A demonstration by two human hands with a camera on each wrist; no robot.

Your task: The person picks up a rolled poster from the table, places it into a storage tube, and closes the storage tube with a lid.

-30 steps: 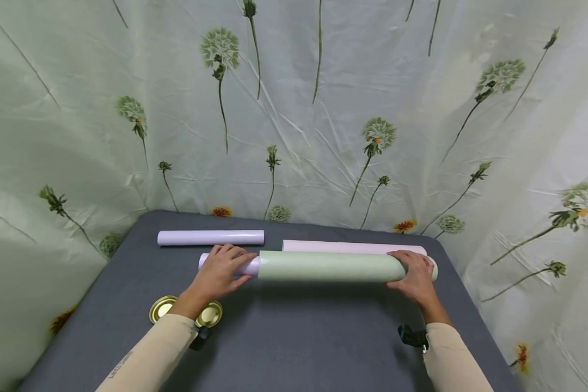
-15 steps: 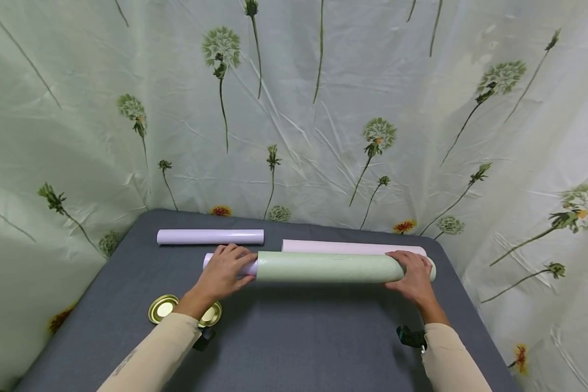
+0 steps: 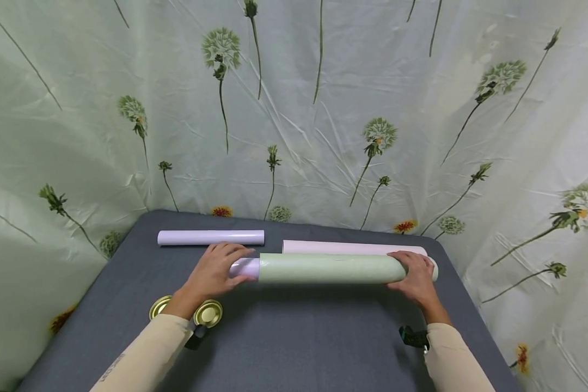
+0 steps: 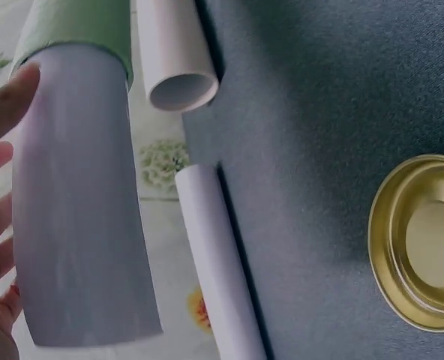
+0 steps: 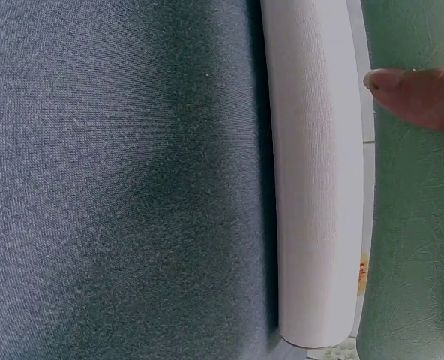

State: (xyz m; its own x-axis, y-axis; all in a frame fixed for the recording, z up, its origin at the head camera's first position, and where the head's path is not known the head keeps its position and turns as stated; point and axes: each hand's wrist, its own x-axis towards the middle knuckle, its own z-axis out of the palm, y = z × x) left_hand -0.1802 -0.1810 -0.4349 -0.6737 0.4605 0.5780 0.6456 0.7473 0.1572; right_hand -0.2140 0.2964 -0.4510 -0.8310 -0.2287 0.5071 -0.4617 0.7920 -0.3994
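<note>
A glossy lilac roll point(image 3: 245, 268) sticks out of the left end of a thicker green textured roll point(image 3: 330, 268). Both are held above the table, nearly level. My left hand point(image 3: 214, 270) grips the lilac roll, its thumb near the green rim in the left wrist view. That roll's other end is hidden inside the green one. My right hand point(image 3: 414, 276) holds the green roll near its right end, thumb below and fingers over the top in the head view. In the right wrist view its thumb point(image 5: 413, 91) lies across the green surface.
Behind the held rolls lies a pale pink hollow roll point(image 3: 353, 247). Another lilac roll point(image 3: 210, 237) lies at the back left of the grey table point(image 3: 318, 343). Gold lids point(image 3: 208, 313) sit by my left forearm. A floral curtain point(image 3: 294, 109) hangs behind the table.
The lilac roll has slid rightward, deeper into the green roll. My left hand has shifted slightly left on it, baring more lilac beside the green rim. The right hand stays nearly in place.
</note>
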